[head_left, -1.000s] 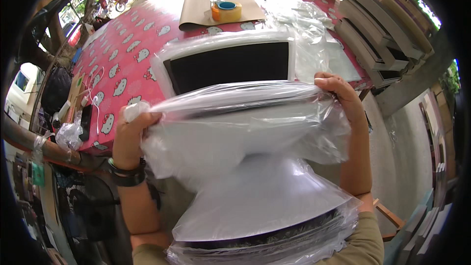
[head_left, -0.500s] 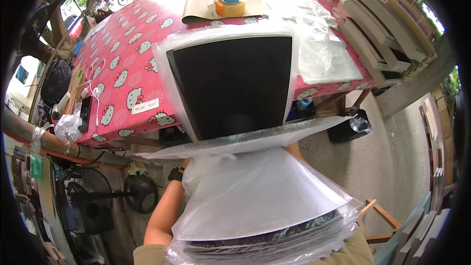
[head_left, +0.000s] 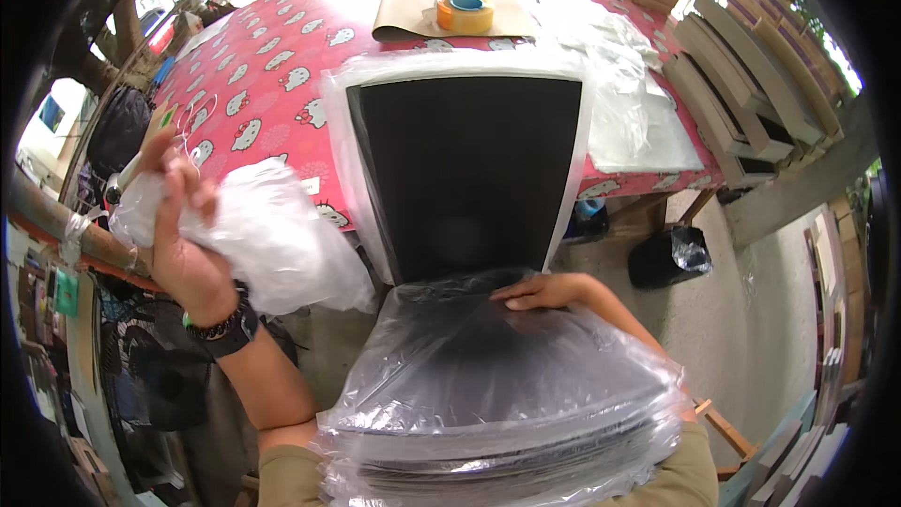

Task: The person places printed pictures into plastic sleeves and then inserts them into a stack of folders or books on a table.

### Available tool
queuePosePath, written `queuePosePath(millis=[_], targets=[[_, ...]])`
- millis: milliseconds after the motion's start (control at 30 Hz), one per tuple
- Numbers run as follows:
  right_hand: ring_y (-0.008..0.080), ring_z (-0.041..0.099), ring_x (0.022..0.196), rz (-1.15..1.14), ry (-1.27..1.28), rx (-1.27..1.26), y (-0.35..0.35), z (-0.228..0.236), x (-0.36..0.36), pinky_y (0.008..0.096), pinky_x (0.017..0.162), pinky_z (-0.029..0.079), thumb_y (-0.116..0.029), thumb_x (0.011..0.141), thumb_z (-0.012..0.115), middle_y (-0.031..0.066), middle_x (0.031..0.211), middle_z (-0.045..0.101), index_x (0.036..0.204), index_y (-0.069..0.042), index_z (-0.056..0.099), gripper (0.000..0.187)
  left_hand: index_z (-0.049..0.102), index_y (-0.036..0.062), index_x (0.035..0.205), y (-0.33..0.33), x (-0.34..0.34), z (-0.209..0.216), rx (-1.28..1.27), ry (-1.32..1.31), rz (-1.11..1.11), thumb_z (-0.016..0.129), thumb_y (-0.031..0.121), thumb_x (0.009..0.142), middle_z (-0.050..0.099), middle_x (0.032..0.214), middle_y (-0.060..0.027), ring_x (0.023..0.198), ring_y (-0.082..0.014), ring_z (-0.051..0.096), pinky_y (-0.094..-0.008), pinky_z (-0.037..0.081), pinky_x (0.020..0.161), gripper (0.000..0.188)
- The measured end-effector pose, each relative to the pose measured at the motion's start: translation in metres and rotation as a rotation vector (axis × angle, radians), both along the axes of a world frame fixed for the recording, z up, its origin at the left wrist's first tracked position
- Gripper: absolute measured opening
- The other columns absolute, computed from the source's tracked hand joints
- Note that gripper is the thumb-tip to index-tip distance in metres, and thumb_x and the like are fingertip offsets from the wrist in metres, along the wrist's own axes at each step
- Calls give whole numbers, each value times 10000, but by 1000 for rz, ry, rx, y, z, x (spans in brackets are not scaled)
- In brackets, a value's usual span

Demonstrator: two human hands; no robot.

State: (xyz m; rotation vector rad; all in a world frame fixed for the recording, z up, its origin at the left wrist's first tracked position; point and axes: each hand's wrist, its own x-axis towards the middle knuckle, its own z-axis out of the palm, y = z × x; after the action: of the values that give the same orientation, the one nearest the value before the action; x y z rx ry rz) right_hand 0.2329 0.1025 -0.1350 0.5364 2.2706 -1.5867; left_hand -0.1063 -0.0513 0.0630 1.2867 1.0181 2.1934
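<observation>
My left hand (head_left: 192, 253), with a watch and beaded bracelet at its wrist, is raised by the table's left front edge. Its fingers are smeared by motion and seem to pinch a thin white plastic sheet (head_left: 291, 239) that trails off to the right. My right hand (head_left: 542, 293) lies flat, fingers stretched, on the far end of a stack of dark, flat panels in clear plastic (head_left: 488, 371) on my lap. Just beyond it, a large black panel with a pale border (head_left: 465, 169) leans on the table edge over more pale plastic.
A pink patterned cloth covers the table (head_left: 267, 84). Tape rolls (head_left: 466, 17) sit on brown paper (head_left: 399, 0); clear plastic bags (head_left: 638, 122) lie at right. Long cardboard boxes (head_left: 741, 75) stack beyond them. A black bin (head_left: 662, 258) stands on the floor.
The white plastic sheet has come off the lap stack and swung left with my left hand. My right hand, hidden before, now rests on the exposed stack.
</observation>
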Motion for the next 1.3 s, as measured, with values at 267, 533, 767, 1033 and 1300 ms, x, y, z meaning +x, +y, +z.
queuePosePath(millis=[267, 533, 767, 1033, 1300], targets=[[156, 542, 728, -504, 803, 182, 0, 144, -78, 278, 680, 435, -178, 703, 692, 56, 822, 601, 877, -43, 591, 242, 359, 12, 1255, 63, 96, -39, -255, -366, -569, 472, 223, 853, 410, 1252, -57, 1022, -131, 423, -259, 389, 832, 467], [26, 469, 647, -776, 870, 23, -3, 134, -83, 182, 573, 391, -111, 798, 613, -28, 692, 548, 808, 5, 588, 118, 481, -32, 1147, 68, 109, -66, -474, -262, -612, 485, 88, 850, 545, 1069, -87, 945, -130, 522, -258, 405, 840, 320], [23, 475, 637, -714, 849, -99, -1, 133, -80, 175, 572, 395, -125, 790, 628, -27, 697, 544, 811, -9, 578, 128, 570, 21, 861, 62, 104, -65, -485, -382, -545, 647, 102, 763, 601, 834, -29, 763, -96, 566, -243, 461, 676, 148], [38, 490, 647, -666, 810, -3, -3, 129, -88, 187, 568, 397, -150, 825, 582, -5, 675, 552, 789, -3, 570, 152, 564, 36, 885, 68, 109, -68, -494, -379, -468, 651, 143, 768, 587, 802, -16, 708, -84, 558, -235, 460, 620, 181], [41, 416, 538, -709, 757, 116, -3, 130, -86, 193, 500, 356, -174, 852, 541, -20, 596, 491, 796, -14, 573, 172, 545, 31, 888, 61, 97, -81, -360, -482, -799, 555, 283, 837, 572, 786, -27, 738, -97, 551, -234, 457, 650, 257]])
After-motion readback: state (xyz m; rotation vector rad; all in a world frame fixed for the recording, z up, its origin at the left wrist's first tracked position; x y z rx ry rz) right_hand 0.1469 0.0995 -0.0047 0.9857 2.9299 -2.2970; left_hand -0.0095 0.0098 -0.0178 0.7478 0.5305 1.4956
